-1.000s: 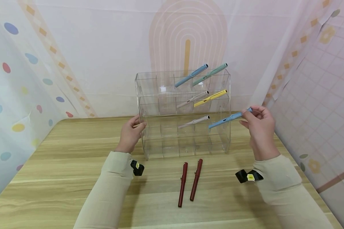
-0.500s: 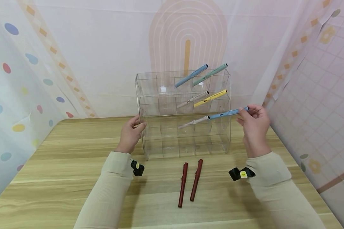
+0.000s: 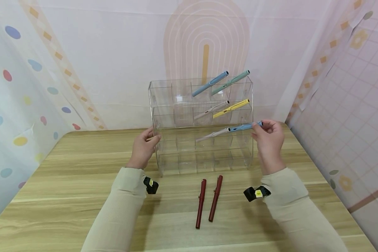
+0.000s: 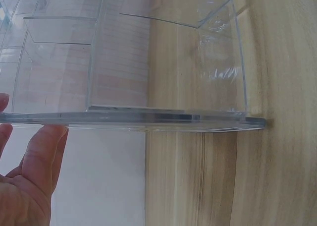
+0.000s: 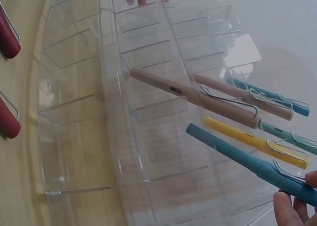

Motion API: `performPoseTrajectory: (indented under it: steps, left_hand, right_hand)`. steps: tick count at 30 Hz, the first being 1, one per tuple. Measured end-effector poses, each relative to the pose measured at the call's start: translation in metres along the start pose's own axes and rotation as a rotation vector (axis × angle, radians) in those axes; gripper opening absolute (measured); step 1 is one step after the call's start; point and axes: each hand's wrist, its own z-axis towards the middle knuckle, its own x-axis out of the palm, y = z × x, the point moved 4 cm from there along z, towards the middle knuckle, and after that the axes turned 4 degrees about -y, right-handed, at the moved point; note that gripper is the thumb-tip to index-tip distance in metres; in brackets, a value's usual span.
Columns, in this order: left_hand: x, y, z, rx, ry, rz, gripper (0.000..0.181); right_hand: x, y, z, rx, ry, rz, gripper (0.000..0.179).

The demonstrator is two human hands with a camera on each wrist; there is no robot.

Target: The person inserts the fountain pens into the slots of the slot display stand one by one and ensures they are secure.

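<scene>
A clear acrylic pen rack [image 3: 204, 152] with tiers of compartments stands on the table. At its left side my left hand [image 3: 144, 147] grips the side panel [image 4: 143, 118]. My right hand [image 3: 269, 143] pinches a blue pen [image 3: 243, 127] by its capped end, at the rack's right side. That pen's free end points left, over the third tier down in the head view, beside a pale pinkish pen [image 3: 215, 133] resting there. In the right wrist view, the blue pen [image 5: 228, 154] slants below the yellow pen [image 5: 252, 141].
The top tier bears a blue pen [image 3: 210, 84] and a green pen [image 3: 231, 82]. Below them rest a greyish pen [image 3: 211, 110] and a yellow pen [image 3: 231, 108]. Two dark red pens [image 3: 200, 203] lie on the table [image 3: 81, 196] before the rack. Behind hangs a patterned curtain [image 3: 119, 52].
My right hand has moved left with the blue pen, bringing it over the rack's third tier. The left hand and the other pens have stayed in place.
</scene>
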Motion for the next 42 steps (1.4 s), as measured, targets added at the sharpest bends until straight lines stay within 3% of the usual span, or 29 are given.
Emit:
performPoseTrajectory:
  steps: [10,42]
  left_hand:
    - [0.000,0.001,0.001,0.001,-0.001,-0.006,0.054]
    - [0.000,0.002,0.000,-0.002,0.007,-0.003,0.053]
  right_hand:
    - [0.008,-0.013,-0.003,-0.002,0.011,0.025,0.026]
    - [0.019,-0.029,-0.006,0.044,0.073,-0.078,0.020]
